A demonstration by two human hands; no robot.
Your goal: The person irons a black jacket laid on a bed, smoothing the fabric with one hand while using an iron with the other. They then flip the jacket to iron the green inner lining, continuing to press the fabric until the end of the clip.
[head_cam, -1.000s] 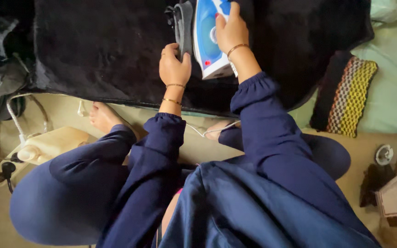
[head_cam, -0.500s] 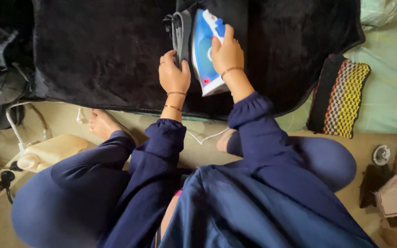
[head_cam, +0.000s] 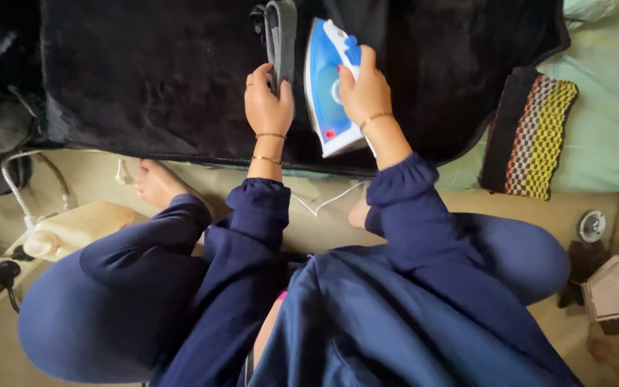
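right hand (head_cam: pixel 362 92): grips blue-white iron (head_cam: pixel 329 86) | left hand (head_cam: pixel 267 106): pinches grey strap (head_cam: pixel 281 39) (on black cloth (head_cam: pixel 152 72))

Beige floor (head_cam: pixel 94 179) along the near edge of a black plush blanket (head_cam: pixel 145 72); pale green sheet (head_cam: pixel 610 107) at right, daylight.

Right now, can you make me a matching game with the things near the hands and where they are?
Things:
1. iron
2. grey cloth
3. knitted cloth
4. bottle

Places:
A. on the floor, beside the left knee
B. under the right hand
C. on the green sheet, far right
D. under the left hand

Pairs: 1-B, 2-D, 3-C, 4-A
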